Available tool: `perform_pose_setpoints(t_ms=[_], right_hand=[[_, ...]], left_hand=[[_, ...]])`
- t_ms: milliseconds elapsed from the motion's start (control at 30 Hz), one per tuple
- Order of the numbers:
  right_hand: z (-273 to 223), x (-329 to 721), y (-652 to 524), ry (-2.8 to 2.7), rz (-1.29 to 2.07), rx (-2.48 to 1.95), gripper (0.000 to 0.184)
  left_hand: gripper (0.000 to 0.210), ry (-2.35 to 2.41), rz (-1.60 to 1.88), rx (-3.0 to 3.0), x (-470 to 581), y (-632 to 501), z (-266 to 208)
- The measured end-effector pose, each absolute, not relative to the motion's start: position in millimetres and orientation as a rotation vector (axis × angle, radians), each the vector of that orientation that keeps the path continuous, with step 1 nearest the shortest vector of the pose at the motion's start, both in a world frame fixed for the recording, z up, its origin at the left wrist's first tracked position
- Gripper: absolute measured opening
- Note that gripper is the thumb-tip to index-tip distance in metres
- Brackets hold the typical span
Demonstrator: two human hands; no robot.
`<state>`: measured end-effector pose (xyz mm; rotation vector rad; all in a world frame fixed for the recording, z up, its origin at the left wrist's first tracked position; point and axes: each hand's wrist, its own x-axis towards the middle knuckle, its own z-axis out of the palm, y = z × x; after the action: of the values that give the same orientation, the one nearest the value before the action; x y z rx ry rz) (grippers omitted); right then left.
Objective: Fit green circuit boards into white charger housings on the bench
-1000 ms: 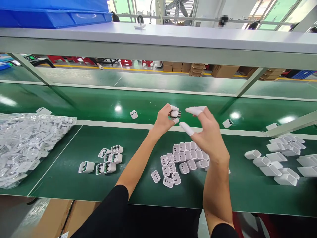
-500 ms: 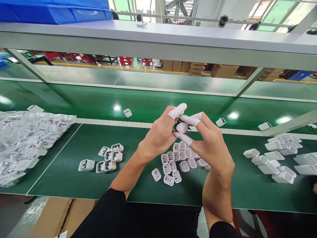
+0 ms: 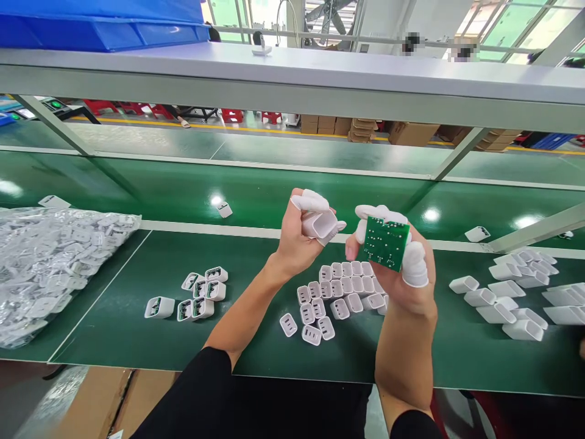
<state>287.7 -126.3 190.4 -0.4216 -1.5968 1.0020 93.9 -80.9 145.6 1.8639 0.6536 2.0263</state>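
My left hand (image 3: 292, 241) is closed around an open white plastic charger housing (image 3: 322, 225), its hollow end tilted toward the right. In my right hand (image 3: 414, 296) a green circuit board (image 3: 386, 242) is gripped by the edges, its flat soldered side facing me; parts on its other side are hidden. White cots cover several fingertips. The two hands are apart, above a cluster of white housings with slotted faces (image 3: 319, 306) on the green bench. Left of them sits a group of housings with circuit parts showing inside (image 3: 200, 306).
A clear bag of white plastic parts (image 3: 68, 262) lies at left. More white housings (image 3: 496, 311) lie at right. Behind the bench runs a green belt (image 3: 274, 201) carrying scattered white pieces. Overhead spans a shelf (image 3: 320, 67) with a blue bin (image 3: 105, 30).
My hands have parted, having been together around the circuit board. The board has turned its soldered side to me in my right hand. White pieces on the belt shifted left.
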Motion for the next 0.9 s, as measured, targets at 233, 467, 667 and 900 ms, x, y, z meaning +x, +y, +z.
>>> perform_pose_setpoints(t_ms=[233, 467, 667, 900], right_hand=[[188.4, 273.9, -117.5, -1.534, 0.894, -0.325, 0.060], [182.0, 273.8, -116.8, -1.587, 0.471, -0.340, 0.069], [180.0, 272.4, -114.1, -1.700, 0.396, -0.288, 0.078], [179.3, 271.6, -115.4, -1.741, 0.301, -0.336, 0.080]], left_hand=[[0.055, 0.761, 1.877, 2.003, 95.8, -96.3, 150.9], [0.049, 0.554, 1.825, 2.205, 90.2, -92.2, 153.4], [0.049, 0.548, 1.858, 2.195, 91.1, -92.0, 153.7], [0.051, 0.541, 1.899, 2.200, 90.4, -93.0, 156.3]])
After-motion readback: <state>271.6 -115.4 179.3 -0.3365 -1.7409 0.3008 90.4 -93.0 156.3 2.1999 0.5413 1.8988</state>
